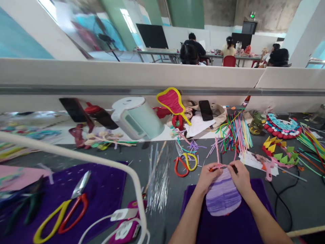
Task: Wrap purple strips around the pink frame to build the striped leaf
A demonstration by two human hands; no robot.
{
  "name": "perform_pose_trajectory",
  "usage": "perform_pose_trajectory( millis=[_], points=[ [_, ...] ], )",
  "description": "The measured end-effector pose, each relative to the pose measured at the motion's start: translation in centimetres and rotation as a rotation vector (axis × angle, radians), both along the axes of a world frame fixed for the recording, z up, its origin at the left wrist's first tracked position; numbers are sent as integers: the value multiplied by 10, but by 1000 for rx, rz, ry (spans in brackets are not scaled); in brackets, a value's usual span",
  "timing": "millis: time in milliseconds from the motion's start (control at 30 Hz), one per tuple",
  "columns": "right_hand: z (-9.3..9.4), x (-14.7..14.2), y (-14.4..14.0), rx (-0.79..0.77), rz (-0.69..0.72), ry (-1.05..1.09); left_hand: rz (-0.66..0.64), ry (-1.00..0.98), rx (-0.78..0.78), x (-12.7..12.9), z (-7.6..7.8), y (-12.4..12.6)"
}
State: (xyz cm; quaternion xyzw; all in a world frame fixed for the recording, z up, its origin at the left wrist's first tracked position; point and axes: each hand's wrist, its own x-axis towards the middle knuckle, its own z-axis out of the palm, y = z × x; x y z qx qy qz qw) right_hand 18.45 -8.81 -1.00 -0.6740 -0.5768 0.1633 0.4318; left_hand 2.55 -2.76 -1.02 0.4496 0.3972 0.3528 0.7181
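In the head view, your left hand [210,175] and your right hand [240,176] both pinch a pink strip [220,166] at the top edge of the purple striped piece [222,198]. This piece lies on the purple cloth [243,227] right in front of you, between your forearms. The fingers are pressed together on the strip, not spread. If you pull unevenly, I think the thin strip can tear or slide off the edge. The glue gun [268,172] lies just beside your right hand; its cord [281,195] could catch your wrist. The scissors [185,162] lie near your left hand, blades toward the table's far side.
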Motion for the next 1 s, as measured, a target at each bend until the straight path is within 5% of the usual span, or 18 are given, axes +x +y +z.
perform_pose_trajectory(
  millis=[133,267,567,767,867,1000],
  points=[
    [9,-6,-3,52,0,-240,24,7,17,-1,5,-3],
    [18,-3,-1,-36,68,-192,21,9,15,-2,11,-5],
    [29,20,11,-387,422,658,-52,-55,13,-5,12,-7],
    [17,11,8,-523,452,1102,-75,-94,-13,-4,8,-6],
    [11,9,8,-490,399,1071,-45,-58,14,-3,4,-5],
    [14,11,9,-342,314,743,-17,7,55,-2,2,-4]
  ],
)
